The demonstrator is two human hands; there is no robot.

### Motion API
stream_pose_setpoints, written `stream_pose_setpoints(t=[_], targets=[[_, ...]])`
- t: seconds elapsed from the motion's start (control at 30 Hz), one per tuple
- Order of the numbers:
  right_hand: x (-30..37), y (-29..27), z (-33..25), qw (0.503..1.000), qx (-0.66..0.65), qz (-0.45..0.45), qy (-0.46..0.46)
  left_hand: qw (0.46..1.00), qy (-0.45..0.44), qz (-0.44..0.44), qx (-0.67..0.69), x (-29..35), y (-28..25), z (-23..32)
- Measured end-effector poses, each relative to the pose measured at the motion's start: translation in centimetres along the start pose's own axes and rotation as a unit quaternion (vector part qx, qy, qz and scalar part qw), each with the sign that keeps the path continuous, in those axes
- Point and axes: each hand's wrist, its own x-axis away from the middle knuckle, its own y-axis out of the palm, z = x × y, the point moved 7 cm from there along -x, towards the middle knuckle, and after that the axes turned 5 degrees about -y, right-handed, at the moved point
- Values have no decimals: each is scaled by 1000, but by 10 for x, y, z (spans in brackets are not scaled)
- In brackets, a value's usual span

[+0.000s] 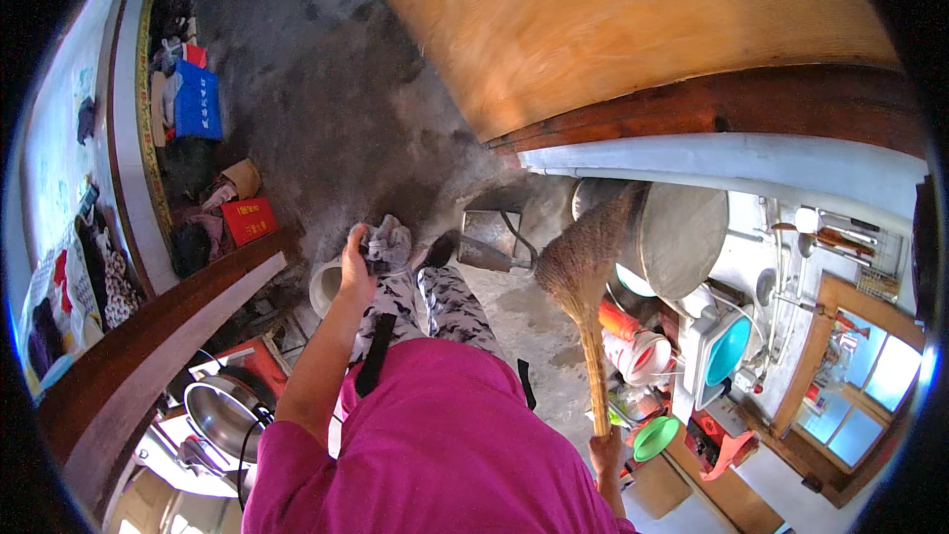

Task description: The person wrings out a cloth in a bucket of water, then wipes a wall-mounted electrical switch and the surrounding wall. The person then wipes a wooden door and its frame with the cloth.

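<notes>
My left hand [358, 265] is closed on a crumpled grey bundle [388, 243]; whether it is cloth or a plastic bag I cannot make out. Just below that hand, by my left leg, stands a white bucket [321, 289], partly hidden by my forearm. My right hand [606, 449] grips the end of a straw broom's handle. The broom [581, 267] is raised at my right, its brown bristles pointing away from me. A metal dustpan [486, 237] with a dark handle lies on the floor ahead of my feet.
A large wooden panel [633, 20] fills the far right. Beside the broom stands a big drum with a round lid [682, 237], then a white sink holding a turquoise basin [729, 348]. Blue [198, 99] and red [247, 221] boxes line the left wall. A steel pan [222, 410] sits near left.
</notes>
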Motion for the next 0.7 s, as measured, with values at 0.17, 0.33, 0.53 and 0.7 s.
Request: stream_pose_setpoints(t=[0.17,0.33,0.53,0.7], targets=[[95,15,69,993,30,26,111,997,45,68,4,-8,-9,41],[135,8,68,994,39,40,94,992,73,100,1,-28,-46,56],[98,41,31,996,-77,-31,30,984,96,146,40,13,-55,48],[29,64,-48,992,-64,-84,-69,985,144,66,63,19,-112,29]])
